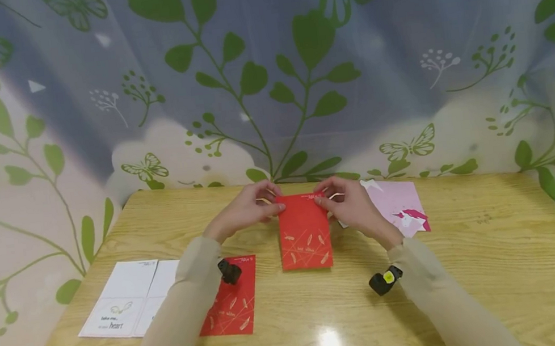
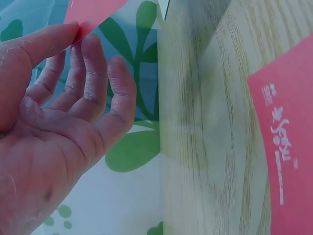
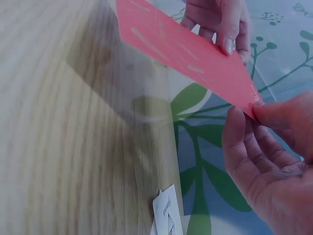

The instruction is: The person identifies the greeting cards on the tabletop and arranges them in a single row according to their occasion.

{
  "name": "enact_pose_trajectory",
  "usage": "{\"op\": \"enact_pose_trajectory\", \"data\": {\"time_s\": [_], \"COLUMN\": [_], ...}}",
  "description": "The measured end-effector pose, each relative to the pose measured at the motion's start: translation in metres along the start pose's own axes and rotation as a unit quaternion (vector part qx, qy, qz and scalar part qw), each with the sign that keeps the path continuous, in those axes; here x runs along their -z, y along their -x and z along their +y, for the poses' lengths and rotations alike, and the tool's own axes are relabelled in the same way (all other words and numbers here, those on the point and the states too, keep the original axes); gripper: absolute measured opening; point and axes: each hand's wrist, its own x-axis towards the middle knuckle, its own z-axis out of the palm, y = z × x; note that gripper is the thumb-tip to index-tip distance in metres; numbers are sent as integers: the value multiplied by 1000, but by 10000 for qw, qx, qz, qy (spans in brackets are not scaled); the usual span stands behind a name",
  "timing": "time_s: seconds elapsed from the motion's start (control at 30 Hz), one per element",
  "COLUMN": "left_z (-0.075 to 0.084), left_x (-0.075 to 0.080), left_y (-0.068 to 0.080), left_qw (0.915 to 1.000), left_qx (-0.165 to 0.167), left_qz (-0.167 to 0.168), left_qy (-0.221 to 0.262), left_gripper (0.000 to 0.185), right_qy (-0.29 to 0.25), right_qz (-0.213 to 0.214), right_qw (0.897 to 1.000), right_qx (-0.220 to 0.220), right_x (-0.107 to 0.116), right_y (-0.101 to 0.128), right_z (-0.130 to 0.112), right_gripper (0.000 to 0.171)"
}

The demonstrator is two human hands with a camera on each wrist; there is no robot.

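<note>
A red card (image 1: 304, 230) with gold feather prints is held up above the table in the head view. My left hand (image 1: 249, 206) pinches its upper left corner between thumb and fingers. At the upper right corner my right hand (image 1: 350, 202) pinches it the same way. The right wrist view shows the card (image 3: 190, 56) tilted, its lower edge off the wood and casting a shadow. A second red card (image 1: 241, 303) with the same print lies flat on the table, partly hidden by the left forearm.
Two white cards, one of them a printed card (image 1: 119, 299), lie side by side at the left. Pink and white papers (image 1: 396, 199) lie behind the right hand. A leaf-patterned curtain (image 1: 267, 83) hangs along the back edge of the wooden table (image 1: 482, 252).
</note>
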Motion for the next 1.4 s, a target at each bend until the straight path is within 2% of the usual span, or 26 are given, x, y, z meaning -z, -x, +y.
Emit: {"op": "enact_pose_trajectory", "data": {"time_s": [0.13,0.3,0.63,0.87,1.1,1.27,1.4], "left_z": [0,2,6,7,2,-2,-4], "left_x": [2,4,8,7,6,4,3], "left_y": [6,16,32,38,46,50,51], "left_qw": [9999,9992,9950,9901,9848,9794,9756], "left_qx": [-3,34,181,211,462,652,751], "left_qz": [-108,-395,-868,-993,-1064,-1053,-1031], "left_qy": [-60,-70,-466,-972,-1295,-1596,-1786], "left_gripper": [23,24,25,21,16,12,12], "right_qy": [-139,-277,-543,-636,-657,-518,-124], "right_qz": [-96,-197,-433,-643,-826,-1002,-1064], "right_qw": [9998,9992,9963,9939,9917,9911,9926], "right_qx": [-39,-219,-510,-634,-741,-709,-574], "right_x": [-4,-8,-19,-27,-38,-45,-50], "right_y": [6,16,31,40,46,48,46], "right_z": [-2,-5,-8,-4,-1,3,4], "right_gripper": [23,22,21,21,21,20,15]}}
